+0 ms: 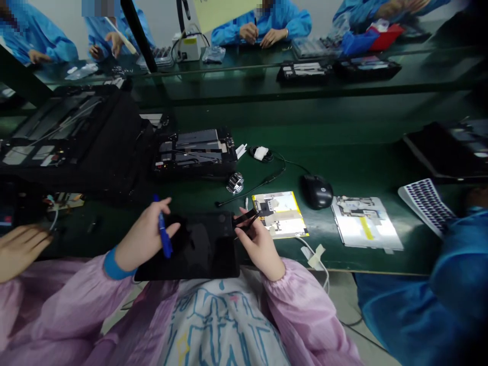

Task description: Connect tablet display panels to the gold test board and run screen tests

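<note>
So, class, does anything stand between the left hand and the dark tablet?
Only the blue pen, held in the left hand over the left part of the dark tablet. Nothing else visible stands between them.

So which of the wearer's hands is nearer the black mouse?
Right. The right hand is left of the black mouse, beside the yellow-edged panel; the left hand is farther left, over the dark screen.

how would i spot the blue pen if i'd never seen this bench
On the green bench, find the black panel at its near edge. The blue pen is in the left hand, slanting across the panel's left part; its bright blue body sets it apart from the dark tool in the right hand.
</note>
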Demonstrator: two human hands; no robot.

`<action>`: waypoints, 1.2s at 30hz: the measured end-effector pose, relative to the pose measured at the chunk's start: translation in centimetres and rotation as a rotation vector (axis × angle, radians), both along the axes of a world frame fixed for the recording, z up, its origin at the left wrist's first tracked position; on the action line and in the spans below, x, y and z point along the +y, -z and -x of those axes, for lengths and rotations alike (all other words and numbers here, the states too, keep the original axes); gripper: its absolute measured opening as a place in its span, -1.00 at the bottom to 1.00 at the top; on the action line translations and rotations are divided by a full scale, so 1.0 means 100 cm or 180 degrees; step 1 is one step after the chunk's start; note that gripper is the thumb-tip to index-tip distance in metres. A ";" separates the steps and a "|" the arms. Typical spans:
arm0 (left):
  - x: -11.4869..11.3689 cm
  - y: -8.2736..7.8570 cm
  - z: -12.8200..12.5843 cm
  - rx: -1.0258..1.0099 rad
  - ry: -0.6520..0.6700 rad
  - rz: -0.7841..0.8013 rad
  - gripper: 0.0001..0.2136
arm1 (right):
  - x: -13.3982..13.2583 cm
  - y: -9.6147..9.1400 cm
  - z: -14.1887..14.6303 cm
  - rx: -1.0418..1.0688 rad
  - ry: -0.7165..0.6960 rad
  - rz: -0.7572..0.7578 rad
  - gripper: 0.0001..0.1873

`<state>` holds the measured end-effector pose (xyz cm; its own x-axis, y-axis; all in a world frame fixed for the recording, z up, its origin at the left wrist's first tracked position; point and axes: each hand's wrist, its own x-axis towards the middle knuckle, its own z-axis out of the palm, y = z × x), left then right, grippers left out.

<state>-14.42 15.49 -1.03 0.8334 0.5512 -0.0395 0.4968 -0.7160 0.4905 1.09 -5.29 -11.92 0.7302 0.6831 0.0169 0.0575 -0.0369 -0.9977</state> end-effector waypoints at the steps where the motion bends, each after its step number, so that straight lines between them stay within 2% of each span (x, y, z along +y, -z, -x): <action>1: -0.010 -0.004 -0.015 0.0028 0.0371 0.0145 -0.73 | 0.001 0.000 -0.002 -0.0032 -0.0017 0.0008 -0.59; 3: -0.031 -0.004 -0.048 0.0057 0.1137 0.0440 -0.83 | 0.001 0.000 -0.005 -0.0160 -0.0014 0.0032 -0.65; 5: -0.048 0.006 -0.083 0.0206 0.1593 0.0714 -0.87 | -0.002 0.000 -0.007 -0.0457 0.0056 0.0120 -0.66; 8: -0.062 0.030 -0.125 0.0339 0.1648 0.0804 -0.91 | -0.009 -0.001 -0.007 -0.1137 0.0208 0.0283 -0.58; 11: -0.065 0.049 -0.146 0.0262 0.1597 0.1035 -0.90 | -0.019 -0.005 -0.006 -0.1831 0.0330 0.0426 -0.44; 14: -0.063 0.056 -0.151 0.0106 0.1591 0.1565 -0.88 | -0.026 -0.011 -0.008 -0.2385 0.0433 0.0667 -0.41; 16: -0.062 0.058 -0.151 0.0059 0.1552 0.1816 -0.87 | -0.029 -0.014 -0.011 -0.2637 0.0541 0.1017 -0.47; 20: -0.064 0.063 -0.155 -0.0038 0.1384 0.1692 -0.84 | -0.031 -0.018 -0.024 -0.3061 0.0645 0.2034 -0.68; 23: -0.066 0.065 -0.159 -0.0070 0.1382 0.1547 -0.81 | -0.034 -0.019 -0.040 -0.3254 0.0649 0.2550 -0.69; 28: -0.070 0.064 -0.162 0.0070 0.1571 0.1791 -0.85 | -0.055 -0.012 -0.074 -0.3319 0.0922 0.2701 -0.59; 31: -0.072 0.062 -0.164 0.0007 0.1541 0.2025 -0.87 | -0.071 -0.004 -0.090 -0.3262 0.1003 0.2776 -0.56; 34: -0.072 0.061 -0.165 -0.0087 0.1440 0.2139 -0.86 | -0.079 0.002 -0.097 -0.3120 0.1014 0.2947 -0.55; 36: -0.072 0.063 -0.165 -0.0027 0.1420 0.1991 -0.86 | -0.080 0.003 -0.096 -0.3004 0.0940 0.3046 -0.55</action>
<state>2.10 8.34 -7.31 0.9733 0.0398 -0.2261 0.2205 -0.4356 0.8727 10.73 -13.25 -12.23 0.8233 0.5318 0.1982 0.5628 -0.8103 -0.1635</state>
